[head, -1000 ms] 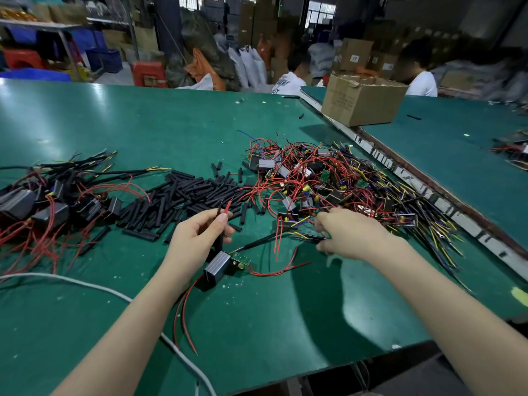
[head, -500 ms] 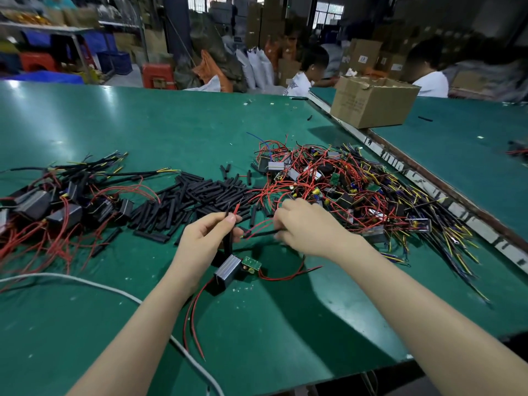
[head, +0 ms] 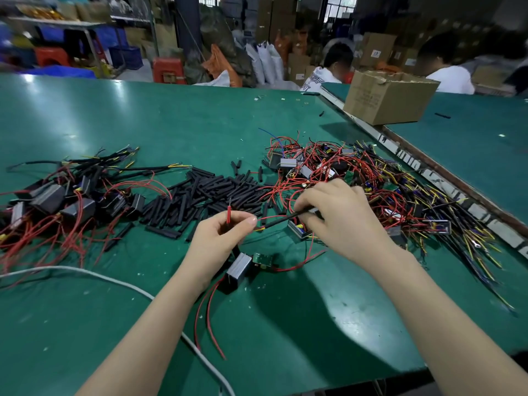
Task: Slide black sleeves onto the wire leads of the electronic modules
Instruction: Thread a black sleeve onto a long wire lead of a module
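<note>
Since a second ago my right hand [head: 340, 215] has left the tangle and come back toward my left, bringing a black sleeved lead [head: 281, 220] with it. It now pinches that thin black tube with its red and yellow wire tips poking out the near end, just beside my left thumb.

My left hand [head: 225, 232] is curled round a short red wire end [head: 229, 215] held upright, bare tip showing above the fingers. Below it lies the small grey box module with a green circuit board [head: 245, 267], on the green table mat [head: 143, 324]; its two red leads [head: 205, 318] trail toward me. Whether the wire in my left hand belongs to this module, I cannot tell.

Judgement: the step in hand is bringing tube and wire together. To do it well, keep the wire tip short above the pinch so it stays stiff, line the tube mouth straight on, then push with small twists rather than force, or the strands may splay.

Loose black sleeves [head: 205, 192] lie heaped just beyond my hands. Left of them, sleeved modules in a pile [head: 65, 198]. Right, the unsleeved tangle of red, yellow and black wires [head: 371, 184], large; much work remains. A white cable [head: 85, 274] crosses the near left. A brown cardboard box [head: 388, 95] sits on the far right table.
</note>
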